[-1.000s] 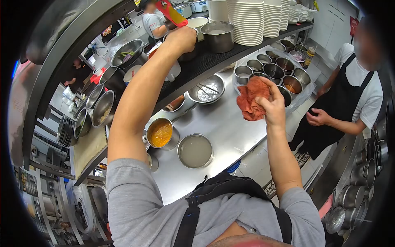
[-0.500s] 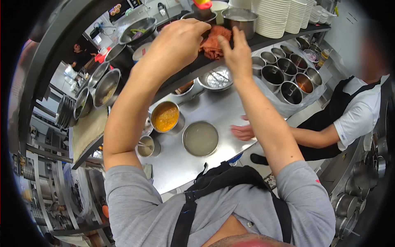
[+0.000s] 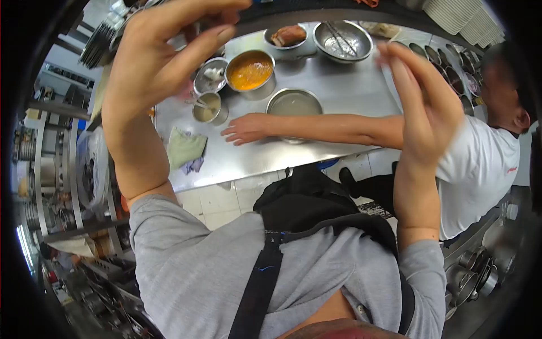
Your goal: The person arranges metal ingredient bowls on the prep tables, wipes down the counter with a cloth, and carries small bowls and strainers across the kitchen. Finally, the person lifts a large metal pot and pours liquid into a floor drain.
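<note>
My left hand is raised at the upper left, thumb and fingers apart, holding nothing that I can see. My right hand is lifted at the right with its fingers stretched out and nothing in it. Both are above the steel table, well apart from each other. On the table below stand a pot of orange liquid, a round pan of cloudy liquid and a small pot with a spoon. At the top edge only a bit of an orange-red cloth shows.
A co-worker's arm reaches across the table from the right, the hand near a pale green cloth. Behind are a bowl with tongs and a bowl of meat. A dark shelf with stacked white bowls runs overhead.
My hands have come away from the orange-red cloth and spread apart. The view has tipped down toward the table. The co-worker's arm now extends left across it.
</note>
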